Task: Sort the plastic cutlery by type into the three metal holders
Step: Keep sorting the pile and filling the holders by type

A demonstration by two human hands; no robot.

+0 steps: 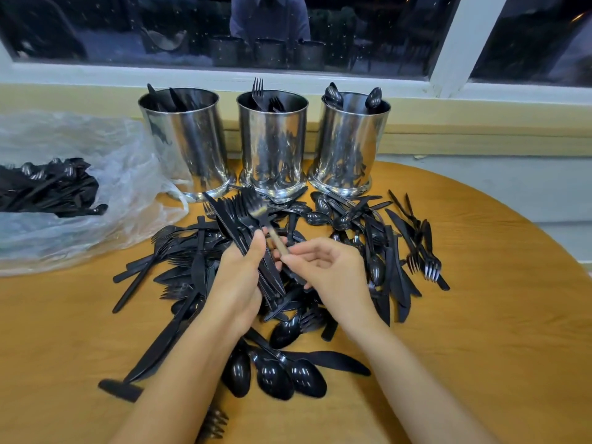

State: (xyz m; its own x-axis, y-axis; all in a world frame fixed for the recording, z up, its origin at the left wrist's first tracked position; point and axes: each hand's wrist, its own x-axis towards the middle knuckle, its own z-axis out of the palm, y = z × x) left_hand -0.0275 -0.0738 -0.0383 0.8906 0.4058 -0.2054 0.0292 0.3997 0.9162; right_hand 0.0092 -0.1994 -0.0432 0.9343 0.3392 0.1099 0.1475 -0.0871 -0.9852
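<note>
1. Nearest the person: three spoons lie bowl-up side by side, with a knife to their left. A fork is partly cut off at the frame bottom.
2. Left hand grips a bundle of forks over the pile, tines fanned away from the person. A knife may be mixed in, can't tell.
3. Right hand pinches the handle end of a single fork between thumb and forefinger, right against the bundle. This fork is motion-blurred.
4. Step, as I read it: batching forks, with this one going onto the left-hand stack.
5. Next move calls for lining up the tines with the bundle, then carrying the batch to the middle holder, which already has forks sticking up. Drop them handles-down.
6. Loose pile lies between the hands and the holders, with forks, knives and spoons mixed. Most of the job looks undone.
7. The holders stand in a row at the table's far edge. Left holder has knives, right holder has spoons.
8. Surface: round wooden table, smooth. At far left, a clear plastic bag holds more black cutlery.
9. Room: pale yellow sill and a white-framed window, dark outside. The glass reflects the holders and a person.
</note>
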